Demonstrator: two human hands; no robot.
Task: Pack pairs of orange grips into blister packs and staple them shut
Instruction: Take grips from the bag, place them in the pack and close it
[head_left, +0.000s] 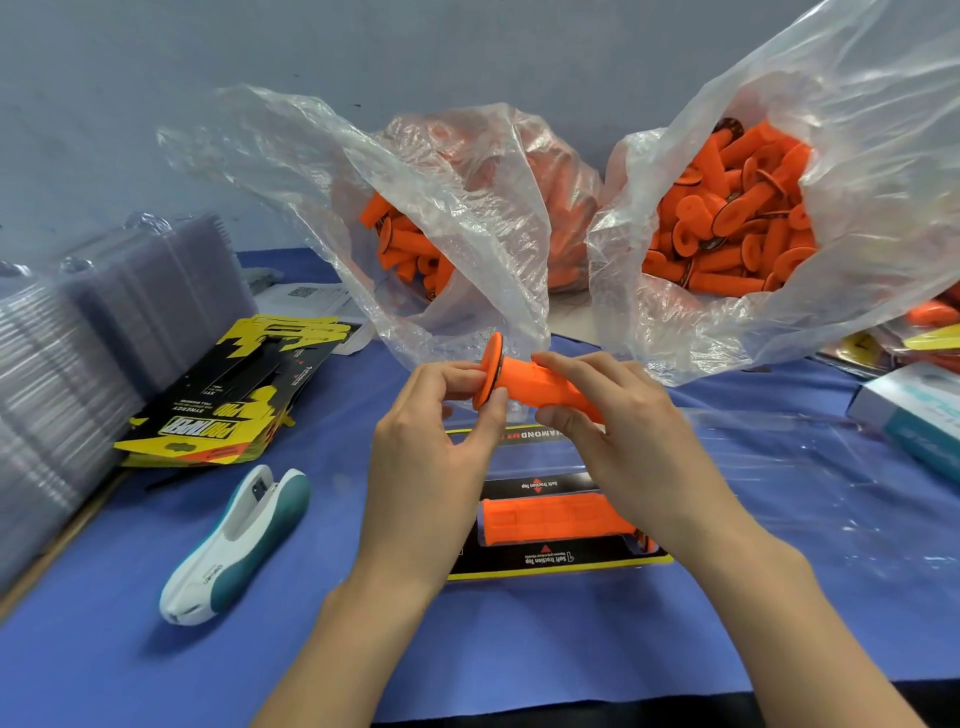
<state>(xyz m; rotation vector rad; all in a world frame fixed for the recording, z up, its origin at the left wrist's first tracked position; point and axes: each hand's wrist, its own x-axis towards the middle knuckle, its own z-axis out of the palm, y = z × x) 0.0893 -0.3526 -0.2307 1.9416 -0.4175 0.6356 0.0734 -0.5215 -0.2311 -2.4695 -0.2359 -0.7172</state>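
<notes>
- Step in hand: seating the second of the pair. My left grip (431, 431) pinches the flange of an orange grip (540, 387) between thumb and fingertips. My right grip (618, 415) has thumb and fingers curled round the barrel. Both are closed on it, holding it roughly level above the table (156, 675).
- Its partner, the packed orange grip (556, 519), already lies in the near cavity of the blister pack (561, 564), just below my wrists (the far cavity looks vacant, though my grips hide most of it).
- Next, as I judge it, I must lower the held one into that far cavity with its flange matched to the moulding, then close the pack.
- To my left on the table the stapler (234, 540) lies untouched; stapling comes last.
</notes>
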